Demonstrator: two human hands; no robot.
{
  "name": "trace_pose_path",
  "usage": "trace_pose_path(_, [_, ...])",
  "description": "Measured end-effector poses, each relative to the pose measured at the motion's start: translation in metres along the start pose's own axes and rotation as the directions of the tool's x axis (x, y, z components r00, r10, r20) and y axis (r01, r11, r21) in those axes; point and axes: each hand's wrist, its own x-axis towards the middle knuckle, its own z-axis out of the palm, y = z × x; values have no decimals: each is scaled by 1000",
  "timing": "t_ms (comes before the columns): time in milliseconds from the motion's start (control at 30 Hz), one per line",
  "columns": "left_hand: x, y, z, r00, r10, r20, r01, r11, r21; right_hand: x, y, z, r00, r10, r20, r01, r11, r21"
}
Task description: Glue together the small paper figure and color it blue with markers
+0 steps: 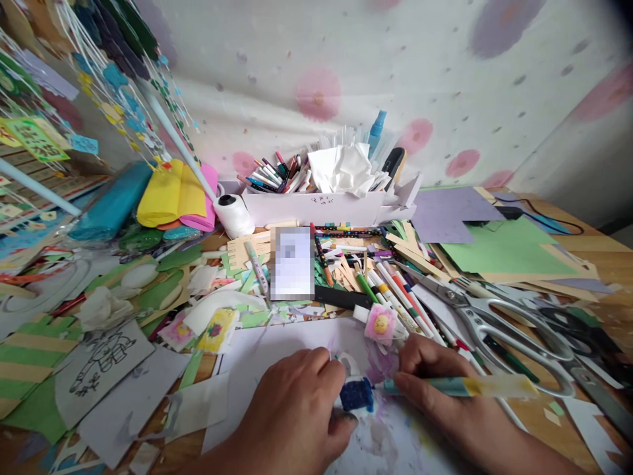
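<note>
My left hand lies closed over a white paper sheet, its thumb and finger pinching the edge of a small white piece with a dark blue patch. In my right hand is a marker pen with a light blue and yellow barrel. The pen lies almost level, its tip at the right edge of the blue patch. Purple, blue and yellow stains mark the sheet around it. Just above my right hand sits a small pink tissue piece with a yellow centre.
Large metal scissors lie at the right, near green card. Several markers rest behind my hands. A white box of pens stands at the back, beside a thread spool. Paper scraps and drawings cover the left.
</note>
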Motion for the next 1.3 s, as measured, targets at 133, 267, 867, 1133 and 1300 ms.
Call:
trace_pose_path(133, [0, 0, 1, 1000, -4, 1, 4, 1000, 2, 1, 1, 0, 1000, 3, 10, -3, 1000, -10])
trace_pose_path(267, [-1, -1, 2, 1000, -3, -5, 3, 1000, 3, 0, 0, 0, 1000, 5, 11, -5, 1000, -8])
trace_pose_path(867, [0, 1, 0, 1000, -13, 12, 13, 1000, 4, -1, 0, 0, 1000, 2, 20, -1, 999, -34])
trace_pose_path(1133, [-1, -2, 1, 1000, 4, -2, -4, 1000, 2, 2, -4, 0, 1000, -3, -10, 3, 1000, 11])
trace_pose_path(1300, [-1, -1, 0, 1000, 21, 3, -21, 1000, -6, 0, -3, -1, 1000, 20, -10, -20, 999, 37])
